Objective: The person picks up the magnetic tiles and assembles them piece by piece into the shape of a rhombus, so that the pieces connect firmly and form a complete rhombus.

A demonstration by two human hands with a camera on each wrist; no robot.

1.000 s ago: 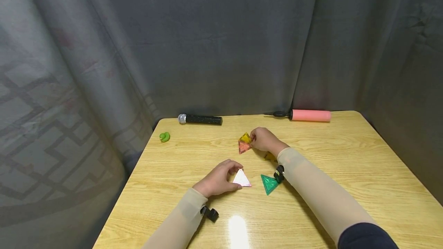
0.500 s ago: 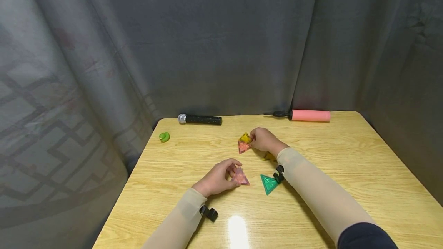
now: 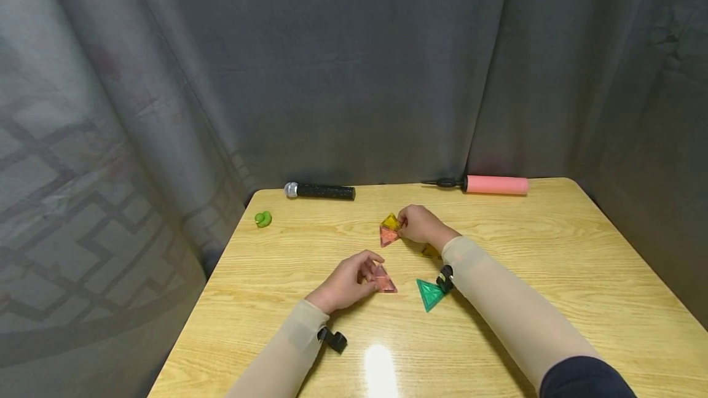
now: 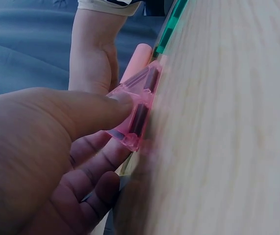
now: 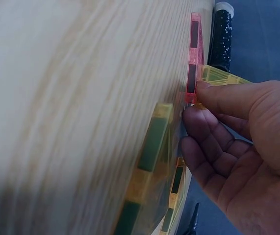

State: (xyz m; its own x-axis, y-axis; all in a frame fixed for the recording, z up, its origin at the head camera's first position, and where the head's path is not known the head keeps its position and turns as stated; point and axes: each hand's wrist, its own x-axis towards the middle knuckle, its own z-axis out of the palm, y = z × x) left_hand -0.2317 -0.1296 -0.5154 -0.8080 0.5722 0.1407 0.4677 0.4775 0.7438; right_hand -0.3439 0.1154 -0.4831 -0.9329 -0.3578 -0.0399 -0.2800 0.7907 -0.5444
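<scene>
My left hand pinches a pink triangular magnetic tile between thumb and fingers. In the left wrist view that tile is tilted, its lower edge close over the table. Farther back, my right hand pinches a yellow triangular magnetic tile at one corner. The right wrist view shows this yellow tile sticking up from the table, against a second pink tile lying flat. Two more yellow-orange tiles lie near the right hand, one close and one beyond; the right wrist partly hides them from above.
A green triangular tile lies beside the right wrist camera. Along the table's back edge are a black microphone and a pink hand pump. A small green toy sits at the back left. Grey curtains hang behind.
My left hand has moved slightly away and to the left with its pink tile, whose white glare has gone. The right hand and its two tiles have shifted very slightly left.
</scene>
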